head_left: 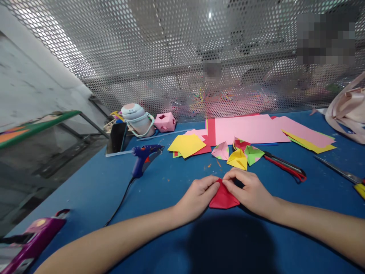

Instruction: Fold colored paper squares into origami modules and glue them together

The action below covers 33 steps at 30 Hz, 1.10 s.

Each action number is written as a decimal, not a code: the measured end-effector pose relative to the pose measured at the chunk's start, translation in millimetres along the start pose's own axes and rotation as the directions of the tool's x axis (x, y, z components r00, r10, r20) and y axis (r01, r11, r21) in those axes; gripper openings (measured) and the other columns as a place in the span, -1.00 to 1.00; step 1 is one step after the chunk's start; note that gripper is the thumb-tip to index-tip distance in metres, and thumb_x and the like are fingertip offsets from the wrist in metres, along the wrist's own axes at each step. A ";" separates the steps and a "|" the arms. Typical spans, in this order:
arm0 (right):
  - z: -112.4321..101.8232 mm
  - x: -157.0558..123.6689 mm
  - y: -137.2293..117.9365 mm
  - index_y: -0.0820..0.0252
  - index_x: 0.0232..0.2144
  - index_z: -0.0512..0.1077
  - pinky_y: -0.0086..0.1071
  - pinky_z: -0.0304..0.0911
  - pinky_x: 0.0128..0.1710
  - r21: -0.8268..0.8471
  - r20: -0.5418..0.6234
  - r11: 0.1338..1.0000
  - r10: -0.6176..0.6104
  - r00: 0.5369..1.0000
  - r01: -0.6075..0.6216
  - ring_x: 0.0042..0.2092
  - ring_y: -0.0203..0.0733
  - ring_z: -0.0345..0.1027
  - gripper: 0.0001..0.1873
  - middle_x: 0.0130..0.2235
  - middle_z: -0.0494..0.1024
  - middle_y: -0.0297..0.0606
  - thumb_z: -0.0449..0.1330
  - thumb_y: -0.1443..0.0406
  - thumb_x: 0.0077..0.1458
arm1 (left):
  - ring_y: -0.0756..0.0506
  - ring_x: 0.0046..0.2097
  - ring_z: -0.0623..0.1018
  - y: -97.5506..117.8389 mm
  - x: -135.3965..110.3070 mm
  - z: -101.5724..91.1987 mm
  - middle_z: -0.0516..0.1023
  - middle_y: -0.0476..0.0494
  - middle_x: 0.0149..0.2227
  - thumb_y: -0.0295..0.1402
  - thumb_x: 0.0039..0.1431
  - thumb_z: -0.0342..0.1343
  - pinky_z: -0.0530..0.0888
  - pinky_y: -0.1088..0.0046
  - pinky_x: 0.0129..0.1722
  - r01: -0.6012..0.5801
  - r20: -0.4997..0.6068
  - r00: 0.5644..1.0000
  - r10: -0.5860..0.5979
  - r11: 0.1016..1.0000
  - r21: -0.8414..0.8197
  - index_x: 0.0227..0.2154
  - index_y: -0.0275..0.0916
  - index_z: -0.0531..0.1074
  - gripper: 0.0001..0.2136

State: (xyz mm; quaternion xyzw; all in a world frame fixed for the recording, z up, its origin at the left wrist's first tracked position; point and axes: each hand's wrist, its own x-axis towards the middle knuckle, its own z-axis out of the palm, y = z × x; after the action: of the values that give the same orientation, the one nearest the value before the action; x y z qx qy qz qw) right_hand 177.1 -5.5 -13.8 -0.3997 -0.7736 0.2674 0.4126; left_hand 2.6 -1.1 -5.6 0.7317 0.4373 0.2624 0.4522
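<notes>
A small piece of folded red paper (224, 197) lies between my hands near the front of the blue table. My left hand (199, 196) pinches its upper left edge between thumb and fingers. On the other side, my right hand (251, 190) pinches the paper close to its top corner. Just beyond my fingers sit several folded paper pieces: a yellow one (238, 159), a green one (253, 154), a pink one (221, 151) and a partly hidden red one (241, 144).
Yellow paper sheets (186, 145) and pink sheets (248, 129) lie farther back. A blue glue gun (139, 158) with its cord stands left; a red-handled cutter (285, 166) and scissors (342, 173) lie right. A purple power strip (37, 241) is front left. Perforated metal mesh (171, 49) rises behind.
</notes>
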 end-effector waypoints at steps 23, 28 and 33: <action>2.8 2.5 -0.5 0.19 -0.44 0.42 -0.41 0.20 -0.36 0.033 0.071 0.998 -0.062 0.996 0.060 -0.39 -0.30 0.29 -0.89 -0.46 0.41 -0.33 0.12 0.37 0.10 | 0.07 -0.52 0.34 -9.5 -6.4 12.1 0.27 0.15 -0.59 -0.45 0.12 -0.06 0.28 0.60 -0.47 -0.043 -0.016 0.999 0.042 0.994 -0.103 0.03 -0.24 0.07 -0.60; -0.8 2.6 -2.4 0.18 -0.44 0.41 -0.37 0.19 -0.29 -0.001 0.096 0.997 -0.075 0.993 0.075 -0.35 -0.29 0.29 -0.79 -0.43 0.43 -0.31 0.01 0.36 0.19 | 0.08 -0.57 0.21 -9.0 -6.6 12.1 0.11 0.18 -0.63 -0.40 0.14 -0.06 0.23 0.59 -0.51 -0.078 -0.032 0.996 0.078 0.997 0.004 0.03 -0.27 0.14 -0.63; -2.7 2.7 -2.7 0.18 -0.32 0.37 -0.40 0.25 -0.32 0.032 0.066 0.999 0.022 0.998 -0.024 -0.33 -0.28 0.31 -0.88 -0.37 0.44 -0.29 0.04 0.30 0.17 | 0.06 -0.53 0.34 -9.5 -2.1 12.5 0.28 0.12 -0.59 -0.32 0.12 0.00 0.32 0.57 -0.47 0.026 -0.080 0.996 -0.046 0.973 -0.230 -0.02 -0.27 0.19 -0.65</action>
State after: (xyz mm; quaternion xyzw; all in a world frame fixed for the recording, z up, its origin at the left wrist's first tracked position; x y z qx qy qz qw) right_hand 177.4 -4.4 -9.3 -0.3926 -0.7776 0.2979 0.3904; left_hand 7.5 -6.4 -19.7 0.6552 0.4361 0.3333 0.5191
